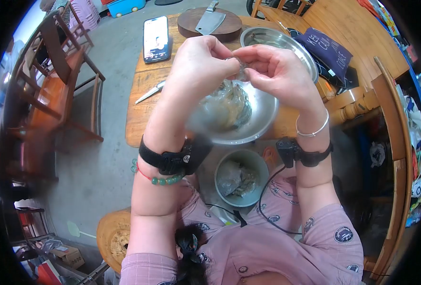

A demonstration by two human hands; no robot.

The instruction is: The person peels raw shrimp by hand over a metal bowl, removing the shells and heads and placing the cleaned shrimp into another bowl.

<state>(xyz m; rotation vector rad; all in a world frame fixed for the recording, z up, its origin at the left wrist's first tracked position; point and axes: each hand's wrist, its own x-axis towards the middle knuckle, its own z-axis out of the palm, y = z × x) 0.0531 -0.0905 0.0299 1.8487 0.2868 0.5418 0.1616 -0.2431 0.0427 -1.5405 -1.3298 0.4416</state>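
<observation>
Both hands meet above a metal bowl [262, 121] on the wooden table. My left hand [203, 59] and my right hand [279, 73] pinch a small translucent, greyish piece [241, 70] between their fingertips; it looks like a shrimp, though the fingers partly cover it. Inside the bowl below lie several grey, glossy shrimp [234, 107]. A second metal bowl [310, 64] stands behind my right hand.
A phone [156, 40], scissors [150, 92] and a round chopping board [186, 23] with a cleaver [210, 22] are on the table. A bucket [218, 190] with scraps stands between the knees. A dark pouch [327, 52] lies at the right.
</observation>
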